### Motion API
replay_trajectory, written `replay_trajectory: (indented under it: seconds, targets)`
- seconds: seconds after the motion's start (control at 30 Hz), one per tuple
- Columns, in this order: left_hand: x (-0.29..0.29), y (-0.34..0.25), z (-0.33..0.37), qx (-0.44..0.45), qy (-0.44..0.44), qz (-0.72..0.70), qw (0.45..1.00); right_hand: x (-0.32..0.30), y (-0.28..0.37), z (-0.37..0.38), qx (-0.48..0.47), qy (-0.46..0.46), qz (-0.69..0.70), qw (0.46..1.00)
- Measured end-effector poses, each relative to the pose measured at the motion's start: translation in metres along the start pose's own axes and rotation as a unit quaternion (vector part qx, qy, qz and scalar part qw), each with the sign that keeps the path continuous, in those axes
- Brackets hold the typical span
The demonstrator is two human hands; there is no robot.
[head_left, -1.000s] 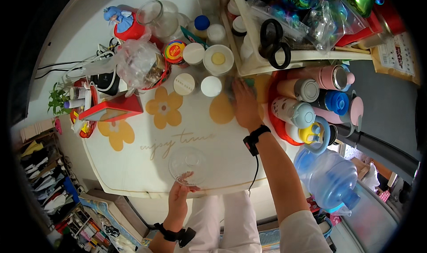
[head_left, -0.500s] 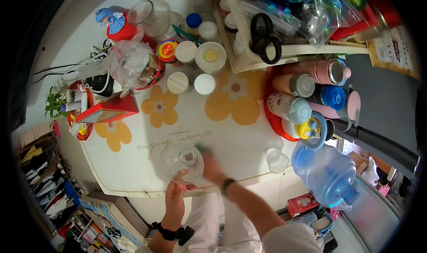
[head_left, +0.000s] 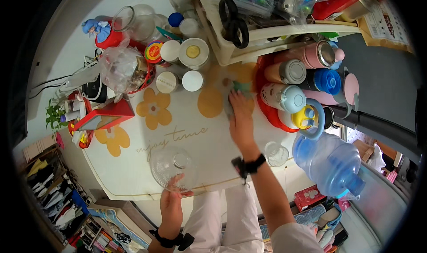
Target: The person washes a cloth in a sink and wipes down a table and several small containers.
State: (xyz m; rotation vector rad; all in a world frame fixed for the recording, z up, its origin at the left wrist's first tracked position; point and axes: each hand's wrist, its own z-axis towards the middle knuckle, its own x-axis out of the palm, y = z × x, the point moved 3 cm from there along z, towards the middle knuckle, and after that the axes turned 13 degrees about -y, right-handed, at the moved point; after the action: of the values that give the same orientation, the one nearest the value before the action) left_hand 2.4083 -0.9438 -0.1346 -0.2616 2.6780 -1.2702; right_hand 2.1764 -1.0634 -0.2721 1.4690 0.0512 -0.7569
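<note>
My left hand (head_left: 172,204) holds a round clear glass dish (head_left: 162,166) by its near rim, over the front edge of the table. The dish has ribbed sides and a raised ring in its middle. Farther off, my right hand (head_left: 241,113) presses a greenish-grey cloth (head_left: 240,87) onto a printed flower on the tablecloth (head_left: 213,153). Its fingers lie over the cloth and hide part of it. A clear drinking glass (head_left: 276,154) stands to the right of my right forearm.
Bottles and cups crowd a red tray (head_left: 262,105) on the right, above a large blue water jug (head_left: 328,166). Several lidded jars (head_left: 193,80) stand at the back. Black scissors (head_left: 233,24) hang on a cream rack (head_left: 262,46). A red-framed stand (head_left: 104,115) is at left.
My right hand has moved away from beside the glass dish, going forward and right across the table with the cloth. My left hand still holds the dish near the front edge.
</note>
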Motion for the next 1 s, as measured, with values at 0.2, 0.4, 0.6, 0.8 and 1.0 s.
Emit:
replay_trajectory:
  seconds: [0.2, 0.4, 0.6, 0.8, 1.0]
  targets:
    - [0.002, 0.005, -0.002, 0.005, 0.003, 0.026, 1.000, 0.031, -0.064, -0.029, -0.075, -0.003, -0.170, 0.983]
    - [-0.008, 0.000, 0.000, 0.009, 0.001, 0.030, 1.000, 0.086, 0.005, -0.188, 0.038, 0.268, 0.079, 0.959]
    - [0.003, -0.006, -0.003, 0.019, 0.020, 0.001, 1.000, 0.091, 0.035, -0.205, 0.381, 0.286, 0.254, 0.842]
    - [-0.004, -0.001, -0.016, 0.005, 0.015, -0.016, 1.000, -0.006, 0.001, -0.071, 0.110, 0.002, 0.046, 0.993]
    - [0.000, 0.003, -0.015, -0.008, 0.031, 0.045, 0.998, 0.004, -0.053, -0.049, -0.047, -0.044, -0.277, 0.959]
